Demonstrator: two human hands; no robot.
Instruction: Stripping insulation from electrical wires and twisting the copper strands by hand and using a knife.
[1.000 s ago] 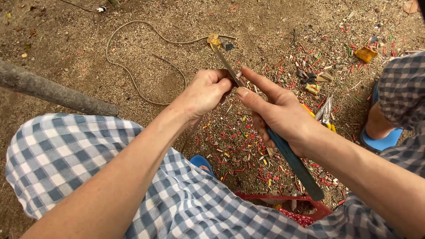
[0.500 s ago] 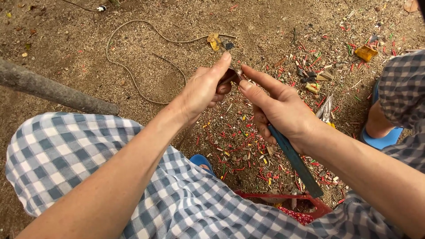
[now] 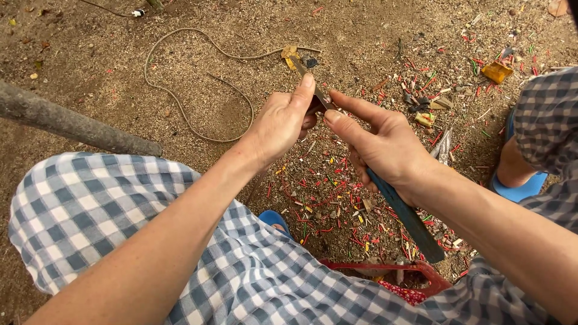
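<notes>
R hand (image 3: 385, 150) grips knife (image 3: 403, 213) by handle; L hand (image 3: 283, 120) pinches blade w/ thumb & fingers, above wire scraps (image 3: 325, 192) on dirt.

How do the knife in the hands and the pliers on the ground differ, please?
The knife is held in the right hand, its blade up by the left hand; the pliers lie untouched on the ground. The knife's handle is long, straight and dark blue; the pliers are short and grey, partly hidden by the right hand. Both lie over the coloured scraps.
</notes>
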